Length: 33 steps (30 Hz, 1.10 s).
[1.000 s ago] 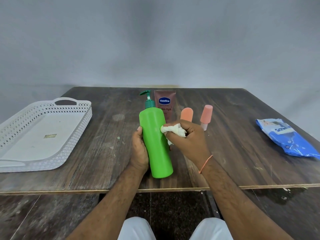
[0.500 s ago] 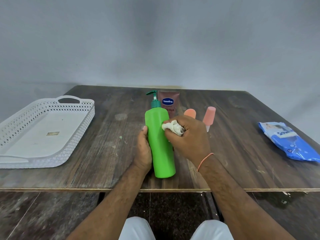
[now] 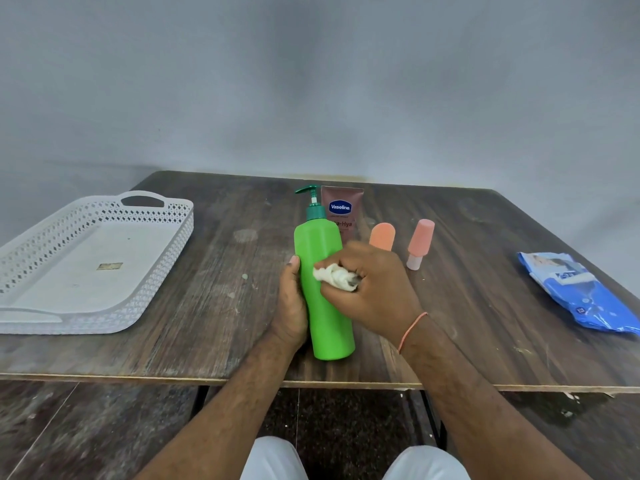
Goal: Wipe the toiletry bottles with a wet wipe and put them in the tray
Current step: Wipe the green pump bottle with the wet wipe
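Our left hand (image 3: 292, 306) grips the green bottle (image 3: 325, 289) at frame centre on the bench (image 3: 207, 306); our right hand (image 3: 374, 289), clutching the wipe (image 3: 334, 277), has slid lower down the bottle; tray (image 3: 166, 271) stays at left.

Tray (image 3: 166, 258) left of bottle (image 3: 325, 306) (tube (image 3: 343, 209) behind).

Bare forearms, no sleeves; thin orange thread bracelet (image 3: 412, 331) around right wrist; white trousers (image 3: 426, 462) over both knees.
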Each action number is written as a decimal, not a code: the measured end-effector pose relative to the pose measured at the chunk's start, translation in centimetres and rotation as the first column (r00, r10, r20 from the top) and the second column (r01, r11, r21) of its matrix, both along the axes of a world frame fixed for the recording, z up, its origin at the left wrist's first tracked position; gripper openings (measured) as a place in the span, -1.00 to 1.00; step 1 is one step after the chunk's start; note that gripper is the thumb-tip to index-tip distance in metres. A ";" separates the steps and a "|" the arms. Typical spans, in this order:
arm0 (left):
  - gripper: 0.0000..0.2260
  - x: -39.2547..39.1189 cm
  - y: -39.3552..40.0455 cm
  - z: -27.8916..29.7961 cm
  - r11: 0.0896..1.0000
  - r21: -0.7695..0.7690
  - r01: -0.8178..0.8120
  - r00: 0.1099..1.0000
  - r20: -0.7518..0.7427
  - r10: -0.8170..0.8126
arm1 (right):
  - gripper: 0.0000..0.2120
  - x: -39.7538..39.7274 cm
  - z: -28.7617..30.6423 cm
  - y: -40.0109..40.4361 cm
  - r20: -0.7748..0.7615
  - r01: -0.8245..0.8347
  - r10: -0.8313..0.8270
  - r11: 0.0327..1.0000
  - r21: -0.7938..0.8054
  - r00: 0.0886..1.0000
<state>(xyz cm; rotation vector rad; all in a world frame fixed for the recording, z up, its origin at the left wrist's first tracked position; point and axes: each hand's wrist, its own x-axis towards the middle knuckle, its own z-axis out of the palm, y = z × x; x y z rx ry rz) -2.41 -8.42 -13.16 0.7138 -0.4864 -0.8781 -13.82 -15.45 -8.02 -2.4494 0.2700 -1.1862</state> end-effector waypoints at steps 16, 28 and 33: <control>-0.34 0.1 -0.1 0.0 1.000 0.023 0.020 1.000 0.014 -0.020 | -0.80 4.4 5.4 -0.6 -0.014 0.162 -0.179 0.917 -0.365 0.984; -0.30 -0.3 -0.3 0.2 0.999 -0.046 -0.013 1.000 0.014 0.014 | -0.93 3.6 4.8 2.0 -0.313 -0.013 -0.206 0.817 -0.576 0.927; -0.40 0.3 0.3 -0.2 0.998 0.063 0.018 0.999 0.032 -0.020 | -0.88 1.1 1.9 3.0 -0.374 -0.055 -0.188 0.832 -0.552 0.908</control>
